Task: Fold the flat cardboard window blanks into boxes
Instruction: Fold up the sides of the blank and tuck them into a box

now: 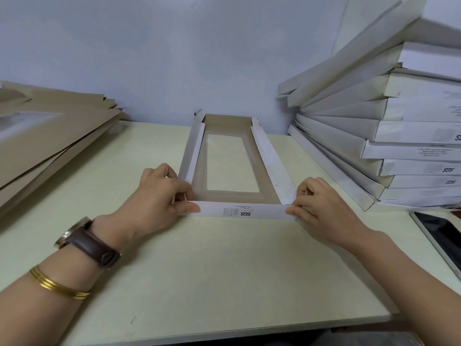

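Note:
A half-folded cardboard window box (pixel 239 193) lies on the pale table, brown inside with a clear rectangular window in its floor. Its two long white side walls stand raised and its far end is folded up. The near white end flap (pixel 242 211), printed "SGS", is turned up toward me. My left hand (pixel 159 193) pinches the near left corner of the box, thumb on the end flap. My right hand (pixel 321 203) pinches the near right corner in the same way.
A pile of flat brown blanks (pixel 57 136) lies at the left against the wall. A leaning stack of finished white boxes (pixel 389 131) fills the right side. A dark tablet or phone (pixel 441 233) lies at the right edge. The table's front edge (pixel 224 333) is near me.

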Demonstrator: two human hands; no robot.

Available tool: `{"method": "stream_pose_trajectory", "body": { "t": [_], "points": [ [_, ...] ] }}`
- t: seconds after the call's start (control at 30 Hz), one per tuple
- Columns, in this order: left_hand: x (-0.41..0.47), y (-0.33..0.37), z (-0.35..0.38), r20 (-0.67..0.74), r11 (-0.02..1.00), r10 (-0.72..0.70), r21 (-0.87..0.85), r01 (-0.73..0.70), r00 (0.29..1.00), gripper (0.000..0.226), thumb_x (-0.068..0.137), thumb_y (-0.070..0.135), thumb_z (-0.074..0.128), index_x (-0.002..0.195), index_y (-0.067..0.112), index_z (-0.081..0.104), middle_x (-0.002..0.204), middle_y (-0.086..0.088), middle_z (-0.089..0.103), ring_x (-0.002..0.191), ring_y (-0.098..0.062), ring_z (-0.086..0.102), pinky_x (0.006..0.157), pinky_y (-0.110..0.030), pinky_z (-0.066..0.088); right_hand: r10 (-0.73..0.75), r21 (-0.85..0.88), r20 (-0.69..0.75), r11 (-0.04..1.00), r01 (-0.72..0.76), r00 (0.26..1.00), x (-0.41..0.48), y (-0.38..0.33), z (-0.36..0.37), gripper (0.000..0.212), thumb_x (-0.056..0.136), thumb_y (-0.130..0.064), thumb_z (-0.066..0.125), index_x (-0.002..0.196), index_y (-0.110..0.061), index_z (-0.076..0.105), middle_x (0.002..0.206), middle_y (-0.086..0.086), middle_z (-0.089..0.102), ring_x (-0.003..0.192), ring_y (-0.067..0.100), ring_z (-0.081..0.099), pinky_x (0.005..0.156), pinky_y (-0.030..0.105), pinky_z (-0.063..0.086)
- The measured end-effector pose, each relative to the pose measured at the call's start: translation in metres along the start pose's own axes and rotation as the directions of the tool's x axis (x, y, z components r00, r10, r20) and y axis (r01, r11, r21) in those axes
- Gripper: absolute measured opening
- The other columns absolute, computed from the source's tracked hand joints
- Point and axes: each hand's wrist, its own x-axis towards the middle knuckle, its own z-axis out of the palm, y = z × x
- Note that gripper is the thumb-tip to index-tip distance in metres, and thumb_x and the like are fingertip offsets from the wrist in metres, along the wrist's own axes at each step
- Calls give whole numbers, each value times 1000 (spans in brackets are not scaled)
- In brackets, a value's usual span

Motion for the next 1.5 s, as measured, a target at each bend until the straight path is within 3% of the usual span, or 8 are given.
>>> {"method": "stream_pose_trajectory", "body": {
  "t": [0.2,0.4,0.53,0.63,0.8,1.0,1.2,1.5],
  "points": [
    [0,-2,0,-40,995,-19,-102,15,999,24,73,40,80,66,28,60,67,12,58,83,-5,44,67,-23,39,99,60,-11,993,-99,995,-3,-1,3,27,89,-35,63,66,-20,66,86,-14,37,74,8,45,55,21,31],
    [1,0,3,-29,995,-24,-102,21,999,29,78,39,76,66,19,59,60,6,57,61,-12,48,56,-29,37,184,170,76,966,-195,980,5,-3,0,26,86,-35,67,64,-21,70,85,-10,42,70,4,49,62,19,34],
    [1,0,5,-27,987,-58,-155,53,998,32,77,37,78,62,19,56,56,4,56,56,-17,45,54,-28,36,301,185,100,931,-315,948,26,-5,-6,43,89,-32,62,58,-1,62,64,-1,43,64,18,48,54,15,31],
    [0,0,5,-19,980,-86,-182,81,996,32,77,35,78,61,19,56,56,4,56,53,-13,42,54,-29,36,389,153,156,899,-411,908,44,-6,-4,35,85,-16,64,53,-5,56,51,-7,47,55,12,45,48,17,29],
    [-1,2,6,-9,978,-83,-190,80,996,34,78,36,77,60,21,53,55,3,54,52,-12,40,53,-27,35,510,78,286,832,-550,812,65,-7,3,25,71,-26,76,68,-5,63,86,12,60,77,24,58,59,26,38],
    [-1,5,5,-6,985,-61,-163,59,998,34,78,38,76,62,18,54,56,1,53,55,-17,42,53,-28,34,613,-9,359,756,-654,704,72,-15,6,38,66,-29,82,86,-3,62,86,7,56,71,24,52,55,25,39],
    [-1,5,5,-2,986,-44,-159,43,999,35,80,38,75,62,20,52,55,3,50,53,-14,39,52,-24,30,631,-67,413,740,-669,657,79,-14,3,26,72,-16,77,89,-4,62,93,10,59,80,27,60,65,28,49],
    [-1,4,5,3,989,-41,-142,41,999,34,80,40,74,62,23,50,56,6,51,54,-12,41,51,-20,29,598,-96,435,774,-626,673,84,-18,1,19,65,-12,70,69,-7,52,77,8,54,62,24,50,56,25,42]
  ]
}}
